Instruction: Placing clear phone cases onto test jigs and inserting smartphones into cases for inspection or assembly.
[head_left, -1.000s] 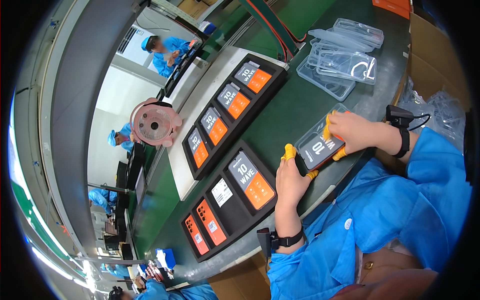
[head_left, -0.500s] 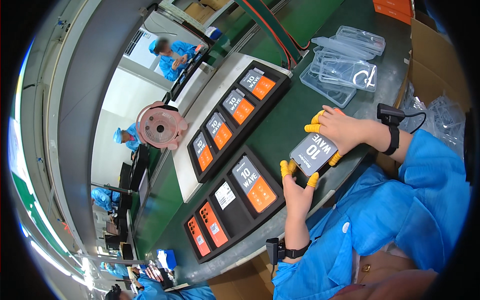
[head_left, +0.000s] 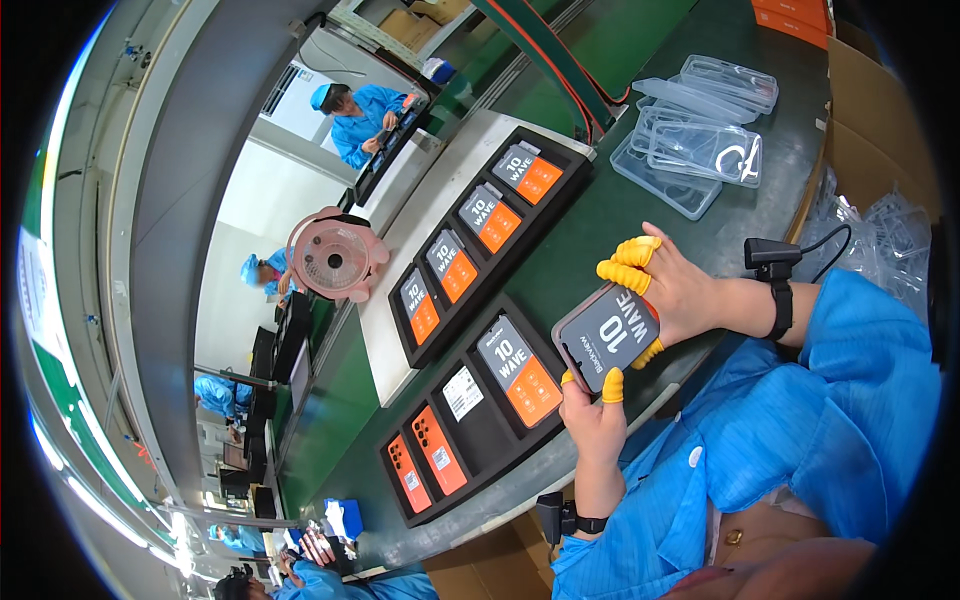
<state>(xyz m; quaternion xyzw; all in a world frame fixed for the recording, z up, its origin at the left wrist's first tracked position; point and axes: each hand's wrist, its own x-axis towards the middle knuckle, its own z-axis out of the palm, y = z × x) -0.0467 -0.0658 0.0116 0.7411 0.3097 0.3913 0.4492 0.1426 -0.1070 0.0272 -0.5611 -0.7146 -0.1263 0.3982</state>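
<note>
A smartphone [head_left: 605, 335] with a grey printed screen film is tilted above the green bench, held between both my hands. My right hand [head_left: 680, 290], with yellow finger cots, grips its orange-printed end and side. My left hand [head_left: 595, 408], also in finger cots, pinches the opposite end near a corner. The nearer black foam tray [head_left: 490, 447] holds a face-up phone [head_left: 520, 368] and two orange phones [head_left: 439, 450] lying back up. A white label [head_left: 462, 393] shows in another slot; I cannot tell what it is stuck to.
A second black tray [head_left: 440, 352] with several filmed phones lies on a white board [head_left: 385, 365]. Clear plastic cases [head_left: 705, 140] are piled on the far right. Cardboard boxes [head_left: 880, 120] stand at right. A pink fan [head_left: 338, 255] and co-workers in blue are beyond.
The phone has moved slightly left and tipped, so its edge shows more. My left fingers have closed on its end. The view has shifted slightly.
</note>
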